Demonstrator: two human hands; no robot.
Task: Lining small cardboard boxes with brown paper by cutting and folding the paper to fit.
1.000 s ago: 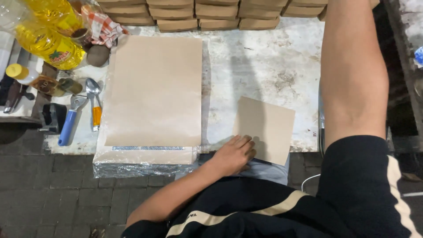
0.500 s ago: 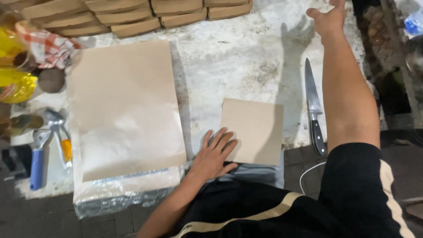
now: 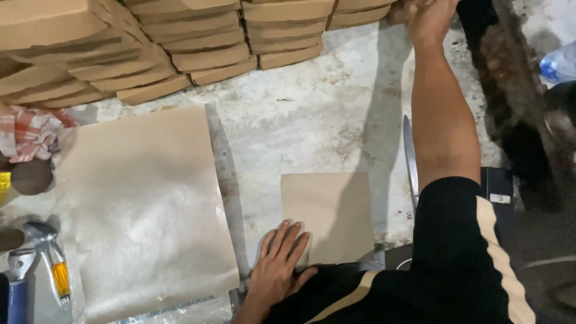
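Note:
My left hand (image 3: 279,264) lies flat, palm down with fingers apart, on the near left corner of a small brown paper sheet (image 3: 333,213) on the worn white tabletop (image 3: 312,114). My right arm stretches far across the table. My right hand (image 3: 429,18) is at the top edge of the view beside the stacked brown cardboard boxes (image 3: 180,42); its fingers are partly cut off, so its grip is unclear. A long knife (image 3: 410,159) lies on the table just left of my right arm.
A large stack of brown paper sheets (image 3: 144,210) in clear plastic wrap lies at the left. Further left are a red-checked cloth (image 3: 27,135), a dark round object (image 3: 30,177) and hand tools with orange and blue handles (image 3: 54,270). A plastic bottle (image 3: 558,60) sits at far right.
My right arm has reached further forward to the box stacks. My left hand has spread flat on the small sheet. The view has tilted up, showing more boxes and the knife.

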